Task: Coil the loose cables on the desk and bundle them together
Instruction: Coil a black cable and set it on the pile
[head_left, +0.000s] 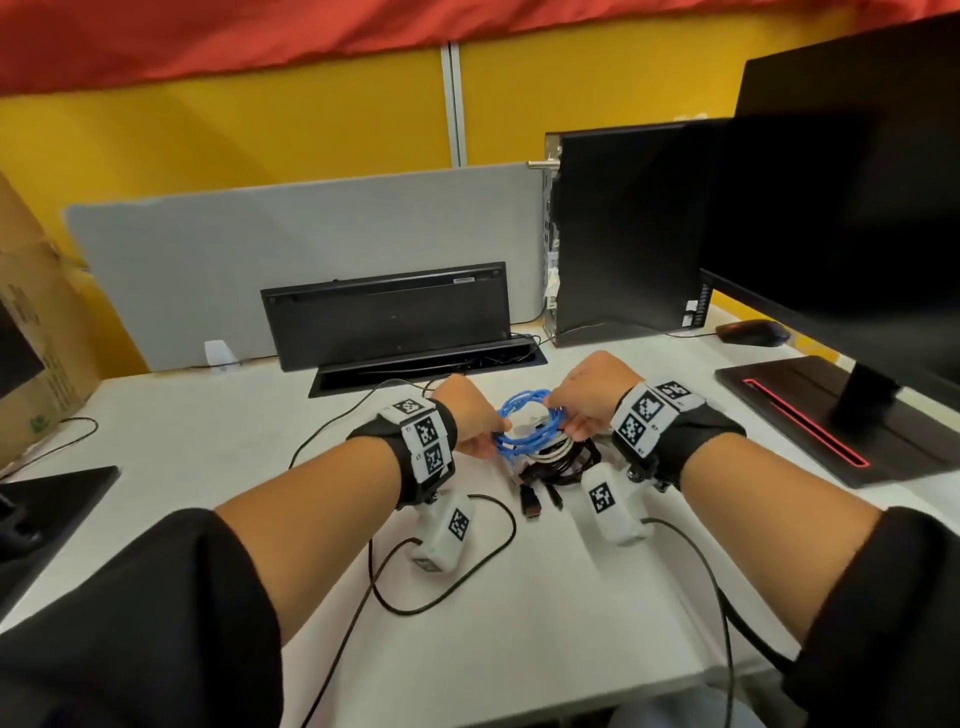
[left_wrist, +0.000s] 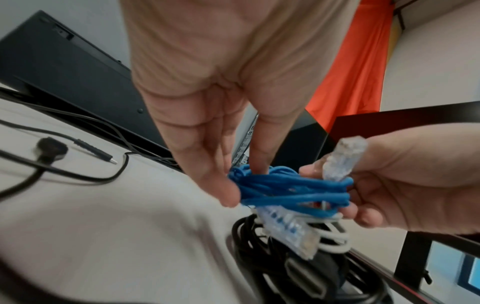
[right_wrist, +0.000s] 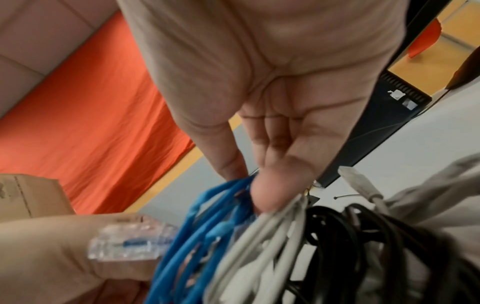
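The desk carries a monitor at two o'clock, a tower at one and a keyboard propped on edge at twelve. At centre lies the stack: a black coil at the bottom, a white coil on it, and a blue coil on top. The left hand pinches the blue coil at its nine o'clock edge; the right hand pinches it at three o'clock, thumb also pressing the white loops. A clear plug sticks up by the right fingers. The step looks like settling the blue coil onto the stack. Next, the loose plug ends need tucking and all three coils need binding.
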